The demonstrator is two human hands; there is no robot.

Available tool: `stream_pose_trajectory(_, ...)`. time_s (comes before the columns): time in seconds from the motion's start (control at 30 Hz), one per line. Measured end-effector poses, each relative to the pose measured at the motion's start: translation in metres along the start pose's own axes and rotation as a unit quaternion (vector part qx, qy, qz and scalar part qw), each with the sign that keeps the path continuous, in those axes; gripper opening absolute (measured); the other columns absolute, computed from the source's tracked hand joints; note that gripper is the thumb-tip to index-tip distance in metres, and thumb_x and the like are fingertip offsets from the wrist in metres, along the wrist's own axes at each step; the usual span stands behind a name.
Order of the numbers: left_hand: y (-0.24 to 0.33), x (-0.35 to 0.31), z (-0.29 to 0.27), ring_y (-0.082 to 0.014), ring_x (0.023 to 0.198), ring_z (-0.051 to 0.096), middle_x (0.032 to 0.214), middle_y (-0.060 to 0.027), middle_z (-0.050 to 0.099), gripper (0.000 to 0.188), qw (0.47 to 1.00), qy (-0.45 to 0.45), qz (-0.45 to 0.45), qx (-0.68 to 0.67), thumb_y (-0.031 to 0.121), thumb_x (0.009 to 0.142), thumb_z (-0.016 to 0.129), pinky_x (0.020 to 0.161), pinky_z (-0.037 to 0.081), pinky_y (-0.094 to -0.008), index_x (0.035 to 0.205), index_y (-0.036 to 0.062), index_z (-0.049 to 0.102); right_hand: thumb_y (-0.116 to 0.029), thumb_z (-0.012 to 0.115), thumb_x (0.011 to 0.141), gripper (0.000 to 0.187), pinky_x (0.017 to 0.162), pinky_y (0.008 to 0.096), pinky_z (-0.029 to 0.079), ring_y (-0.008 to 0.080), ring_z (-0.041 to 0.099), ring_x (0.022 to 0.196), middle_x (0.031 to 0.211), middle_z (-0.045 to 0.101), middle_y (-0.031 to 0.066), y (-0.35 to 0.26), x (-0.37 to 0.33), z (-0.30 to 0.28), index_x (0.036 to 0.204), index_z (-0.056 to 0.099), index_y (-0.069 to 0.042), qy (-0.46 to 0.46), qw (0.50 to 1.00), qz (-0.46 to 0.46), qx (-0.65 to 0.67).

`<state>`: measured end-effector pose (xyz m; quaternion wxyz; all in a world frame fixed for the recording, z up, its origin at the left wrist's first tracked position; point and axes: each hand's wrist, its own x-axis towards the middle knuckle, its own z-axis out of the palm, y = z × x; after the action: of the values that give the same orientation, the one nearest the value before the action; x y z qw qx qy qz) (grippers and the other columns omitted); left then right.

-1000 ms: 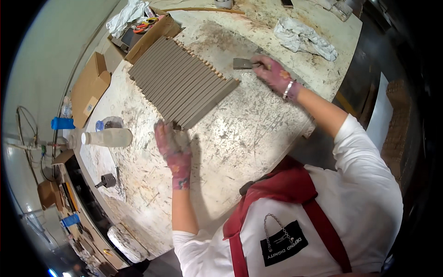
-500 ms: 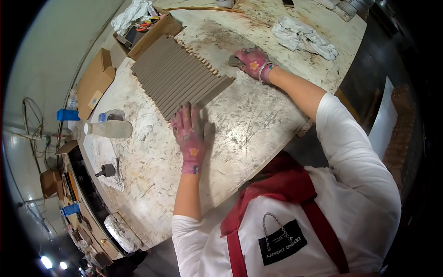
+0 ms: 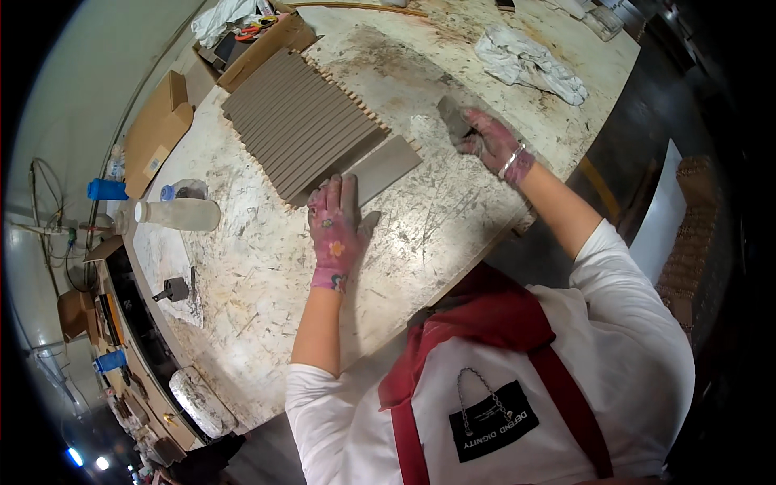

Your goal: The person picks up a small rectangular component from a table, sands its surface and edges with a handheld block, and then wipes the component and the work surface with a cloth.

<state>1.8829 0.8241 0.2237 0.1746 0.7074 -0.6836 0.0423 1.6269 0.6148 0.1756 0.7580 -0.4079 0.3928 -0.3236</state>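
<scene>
A stack of grey-brown strips lies side by side on the worktable, with pale tabs along the ends. One more strip rests flat in front of the row, turned with its broad face up. My left hand, in a stained pink flowered glove, lies with fingers stretched out on the left end of that strip; its thumb points out to the right. Off to the right of the strips, my gloved right hand grips a small dark grey block above the table. The block's exact kind is unclear.
A cardboard box with tools and a white cloth stands behind the strips. A milky bottle and a dark clamp-like piece are at the left. A crumpled white rag lies far right. The table edge runs near my body.
The nearest strip has tipped away from the row and now lies broad face up. My right hand has moved right and nearer with the block. My left hand stays at the strip's left end.
</scene>
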Motion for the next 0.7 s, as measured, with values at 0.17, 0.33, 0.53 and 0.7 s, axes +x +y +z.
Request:
stream_pose_trajectory(0.17, 0.007, 0.003, -0.01, -0.0345, 0.108, 0.05, 0.118, -0.0174, 0.052, 0.072, 0.976, -0.115, -0.154, -0.097, 0.03, 0.067, 0.078, 0.094, 0.041, -0.044, 0.13, 0.009, 0.049, -0.03, 0.052, 0.096, 0.029, 0.07, 0.032, 0.053, 0.0182, 0.063, 0.083, 0.1, 0.063, 0.0061, 0.013, -0.026, 0.003, 0.118, 0.053, -0.011, -0.094, 0.981, 0.075, 0.154)
stream_pose_trajectory(0.33, 0.029, -0.056, -0.038, -0.035, 0.099, 0.053, 0.109, -0.0166, 0.053, 0.074, 0.992, -0.05, -0.116, 0.011, 0.033, 0.067, 0.078, 0.088, 0.044, -0.0424, 0.132, 0.0105, 0.049, -0.031, 0.051, 0.097, 0.03, 0.069, 0.0306, 0.053, 0.0169, 0.062, 0.083, 0.1, 0.062, 0.0058, 0.005, -0.036, 0.003, 0.119, 0.053, -0.012, -0.11, 0.978, 0.101, 0.145)
stream_pose_trajectory(0.53, 0.041, -0.092, -0.046, -0.0358, 0.099, 0.053, 0.108, -0.0185, 0.053, 0.079, 0.971, -0.145, -0.184, -0.049, 0.032, 0.064, 0.081, 0.086, 0.046, -0.0414, 0.132, 0.006, 0.049, -0.029, 0.05, 0.097, 0.027, 0.062, 0.0268, 0.053, 0.0146, 0.062, 0.077, 0.098, 0.062, 0.0065, -0.001, -0.044, 0.014, 0.116, 0.053, -0.01, -0.143, 0.974, 0.116, 0.133)
stream_pose_trajectory(0.7, 0.045, -0.1, -0.036, -0.0369, 0.103, 0.052, 0.113, -0.0205, 0.053, 0.079, 0.968, -0.145, -0.197, -0.047, 0.03, 0.066, 0.079, 0.09, 0.044, -0.0425, 0.134, 0.0064, 0.047, -0.031, 0.05, 0.097, 0.029, 0.058, 0.0269, 0.053, 0.015, 0.06, 0.072, 0.096, 0.062, 0.008, 0.004, -0.052, 0.017, 0.115, 0.053, -0.008, -0.177, 0.957, 0.164, 0.161)
